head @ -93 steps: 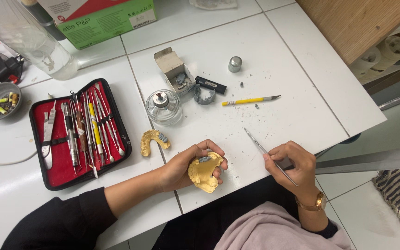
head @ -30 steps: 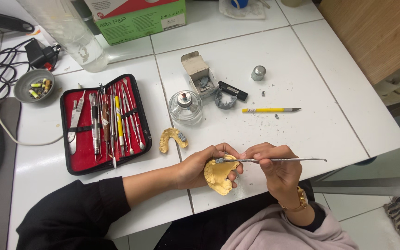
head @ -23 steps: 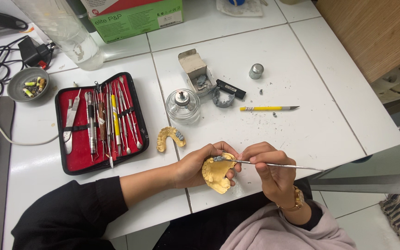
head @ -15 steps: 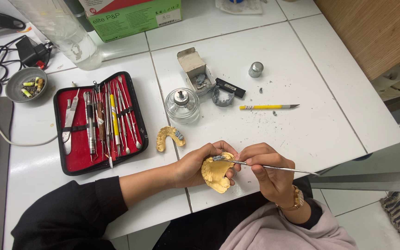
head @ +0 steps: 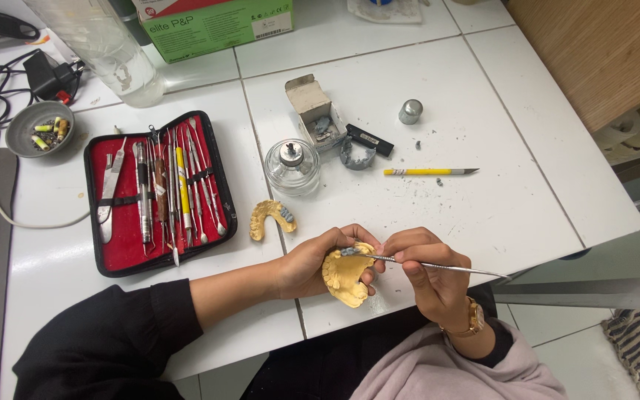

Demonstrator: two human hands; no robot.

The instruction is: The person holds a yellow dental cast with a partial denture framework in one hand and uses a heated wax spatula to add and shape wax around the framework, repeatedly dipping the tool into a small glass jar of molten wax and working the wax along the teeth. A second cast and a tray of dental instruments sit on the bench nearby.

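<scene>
My left hand [head: 311, 261] grips a yellow plaster dental cast [head: 344, 275] near the table's front edge. A grey wax piece sits on the cast's top edge. My right hand [head: 427, 270] holds a thin metal carving instrument [head: 446, 267], its tip touching the grey wax on the cast. The instrument's long handle points right, past the table edge. A second yellow dental cast [head: 270, 217] with a small grey piece lies on the table just above my left hand.
An open red-lined tool case [head: 158, 191] with several metal instruments lies at left. A glass alcohol lamp [head: 292, 167], a small open carton [head: 312, 111], a yellow craft knife [head: 431, 171], a metal cap [head: 410, 112], a grey bowl [head: 38, 127], a plastic bottle [head: 105, 44] and a green box [head: 212, 24] stand behind.
My right hand brought the instrument from the right onto the cast three seconds ago; over the last second both hands stay together with only slight shifts.
</scene>
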